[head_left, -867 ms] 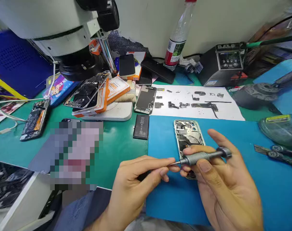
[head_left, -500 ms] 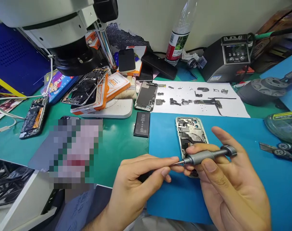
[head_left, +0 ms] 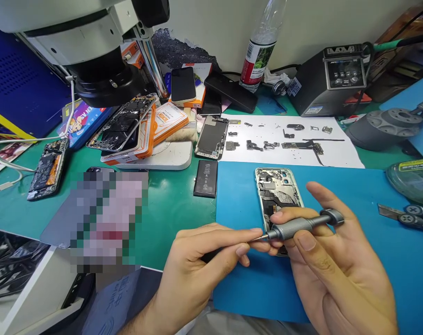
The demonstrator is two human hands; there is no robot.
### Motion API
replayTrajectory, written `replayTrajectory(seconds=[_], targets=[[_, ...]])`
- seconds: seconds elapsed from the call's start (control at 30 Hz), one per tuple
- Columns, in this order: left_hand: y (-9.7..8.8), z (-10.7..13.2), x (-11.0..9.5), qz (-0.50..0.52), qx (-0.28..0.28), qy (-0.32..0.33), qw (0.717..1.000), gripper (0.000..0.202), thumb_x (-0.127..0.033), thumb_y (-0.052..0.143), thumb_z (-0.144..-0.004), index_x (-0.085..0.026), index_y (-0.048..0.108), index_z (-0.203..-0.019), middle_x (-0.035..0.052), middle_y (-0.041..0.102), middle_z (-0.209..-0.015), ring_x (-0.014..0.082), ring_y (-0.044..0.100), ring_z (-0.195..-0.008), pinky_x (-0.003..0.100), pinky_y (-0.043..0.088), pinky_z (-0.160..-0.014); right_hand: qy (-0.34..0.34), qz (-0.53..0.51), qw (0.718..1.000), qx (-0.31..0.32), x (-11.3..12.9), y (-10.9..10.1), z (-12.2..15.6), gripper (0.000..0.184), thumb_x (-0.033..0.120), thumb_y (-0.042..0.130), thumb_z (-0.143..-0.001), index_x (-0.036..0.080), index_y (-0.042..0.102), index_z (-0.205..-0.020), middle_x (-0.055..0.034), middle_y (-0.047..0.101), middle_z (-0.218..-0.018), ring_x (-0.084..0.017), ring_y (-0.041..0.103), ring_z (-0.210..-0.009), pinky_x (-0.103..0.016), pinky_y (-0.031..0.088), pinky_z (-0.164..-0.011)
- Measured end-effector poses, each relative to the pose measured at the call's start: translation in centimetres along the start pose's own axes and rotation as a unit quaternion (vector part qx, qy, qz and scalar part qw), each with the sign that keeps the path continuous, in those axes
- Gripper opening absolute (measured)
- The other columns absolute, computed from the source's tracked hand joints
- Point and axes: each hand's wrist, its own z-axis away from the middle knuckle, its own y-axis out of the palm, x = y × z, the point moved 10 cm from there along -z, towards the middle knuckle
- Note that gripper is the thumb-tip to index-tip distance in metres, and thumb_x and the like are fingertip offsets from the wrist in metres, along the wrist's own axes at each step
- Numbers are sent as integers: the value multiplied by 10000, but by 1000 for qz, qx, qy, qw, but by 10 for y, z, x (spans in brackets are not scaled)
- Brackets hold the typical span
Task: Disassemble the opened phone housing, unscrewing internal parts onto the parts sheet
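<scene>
My right hand [head_left: 337,265] grips a grey metal screwdriver [head_left: 298,225], held level with its tip pointing left. My left hand [head_left: 204,265] pinches its thumb and forefinger together right at that tip; whatever sits between them is too small to see. Both hands hover over the lower end of an opened phone housing [head_left: 277,190] that lies on a blue mat [head_left: 354,195], its inner parts exposed.
A white sheet [head_left: 337,156] behind the mat carries several small removed phone parts. A black battery [head_left: 206,178] and a detached screen [head_left: 212,138] lie left of it. A microscope head [head_left: 92,56] overhangs the far left. A bottle [head_left: 260,51], a black station [head_left: 333,79] and tools [head_left: 406,216] stand around.
The view has shifted slightly, so the bench sits a little higher and further right in the picture. Both hands keep the same pinch and grip at the screwdriver tip.
</scene>
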Motion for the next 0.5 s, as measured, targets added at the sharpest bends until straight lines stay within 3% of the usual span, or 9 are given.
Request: replayTrajectory(seconds=[0.5], targets=[[3, 0, 0, 5, 14, -6, 1000, 346, -136, 739, -1076, -378, 854, -1295, -60, 892, -1119, 84, 796, -880, 166, 628, -896, 46, -16, 999, -17, -7, -5, 4, 485, 276, 829, -961, 395, 715, -1417, -22, 814, -996, -151, 794, -734, -206, 695, -712]])
